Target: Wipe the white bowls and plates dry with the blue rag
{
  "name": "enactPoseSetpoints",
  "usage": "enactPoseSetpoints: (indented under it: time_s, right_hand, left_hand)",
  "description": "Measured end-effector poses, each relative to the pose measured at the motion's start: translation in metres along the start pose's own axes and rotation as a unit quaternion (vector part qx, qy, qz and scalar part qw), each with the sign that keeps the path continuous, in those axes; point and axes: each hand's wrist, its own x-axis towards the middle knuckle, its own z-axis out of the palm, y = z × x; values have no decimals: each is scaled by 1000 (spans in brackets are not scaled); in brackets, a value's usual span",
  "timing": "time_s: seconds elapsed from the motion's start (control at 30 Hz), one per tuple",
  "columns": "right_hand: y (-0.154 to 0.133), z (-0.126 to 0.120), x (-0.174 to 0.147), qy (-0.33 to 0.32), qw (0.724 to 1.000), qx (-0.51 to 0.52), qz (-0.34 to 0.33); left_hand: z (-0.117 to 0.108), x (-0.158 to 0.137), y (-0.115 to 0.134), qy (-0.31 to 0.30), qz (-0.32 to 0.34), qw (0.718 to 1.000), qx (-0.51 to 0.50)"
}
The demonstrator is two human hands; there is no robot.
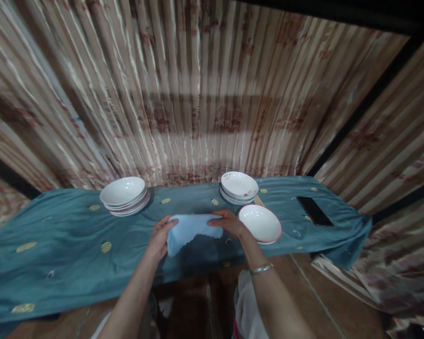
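Observation:
A light blue cloth (191,229) is stretched between my two hands above the front of the table. My left hand (160,237) pinches its left end, and my right hand (229,222) grips the upper right corner. The lower edge of the cloth hangs loose and uneven. Just right of my right hand lies a white bowl (259,222) with a red rim. Behind it stands a stack of white plates (239,184) with a floral pattern on the top one. Farther left, another stack of white bowls (123,191) rests near the table's back edge.
A teal cloth with yellow motifs covers the table (74,245). On the right lies a black phone-like slab (314,211). Pleated patterned curtains (198,103) hang behind, with dark frame bars (360,103) at the sides. Tiled floor (304,292) shows below the front edge.

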Motion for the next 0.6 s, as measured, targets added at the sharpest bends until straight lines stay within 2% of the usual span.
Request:
enactPoseSetpoints:
  time_s: [0.13,0.27,0.33,0.4,0.47,0.6]
  right_hand:
    - [-8,10,-2,68,991,115,15]
    - [-6,15,2,142,979,142,42]
    - [-3,13,3,165,976,140,36]
    - [-2,11,2,154,979,134,29]
    - [-3,12,0,117,986,112,33]
    - [-8,21,-5,51,995,84,29]
  left_hand:
    - [-7,1,-4,-19,-8,999,-25]
    - [-8,1,-10,-12,-20,999,-49]
    - [-7,-2,-14,-34,-30,998,-46]
    - [-4,-7,-20,-93,-63,993,-25]
    - [-1,-14,-26,-137,-104,985,-3]
    - [8,-22,-36,-130,-120,984,-16]
